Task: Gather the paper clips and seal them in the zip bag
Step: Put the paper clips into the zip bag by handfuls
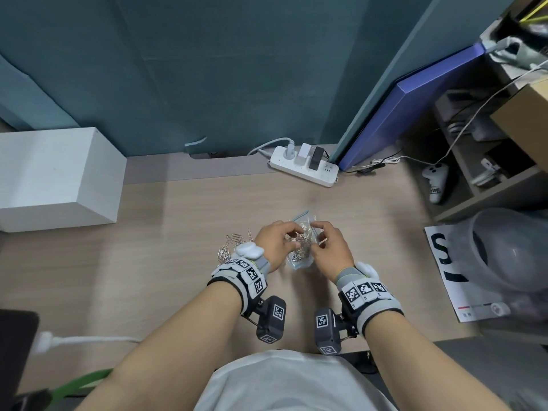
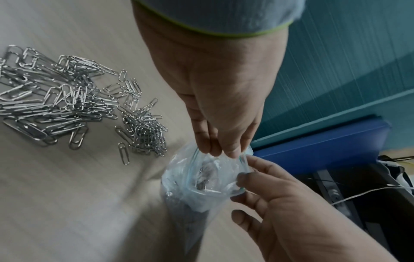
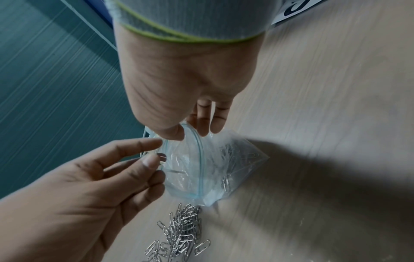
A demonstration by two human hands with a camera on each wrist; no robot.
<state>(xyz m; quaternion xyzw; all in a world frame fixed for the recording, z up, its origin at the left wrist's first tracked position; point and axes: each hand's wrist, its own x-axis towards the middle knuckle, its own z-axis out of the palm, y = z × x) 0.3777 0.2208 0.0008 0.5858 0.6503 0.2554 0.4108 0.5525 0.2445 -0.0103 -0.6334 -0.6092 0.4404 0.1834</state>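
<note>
- Nearest, bare right hand [image 2: 298, 221] pinching one lip of small clear plastic zip bag with blue seal strip [image 2: 201, 179].
- Bare left hand [image 2: 219, 106] fingertips clamped on opposite lip, holding mouth open above pale wooden desk [image 1: 166, 262].
- Some clips already inside.
- Large pile of loose silver wire paper clips [image 2: 67, 101] left beside bag; sealing not yet done.

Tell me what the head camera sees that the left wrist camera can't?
Only the head view shows the power strip, the white box and both wristbands. Only the left wrist view shows the bag's mouth gaping open and the clip pile up close. Both show the left hand and right hand pinching the zip bag above the desk.
</note>
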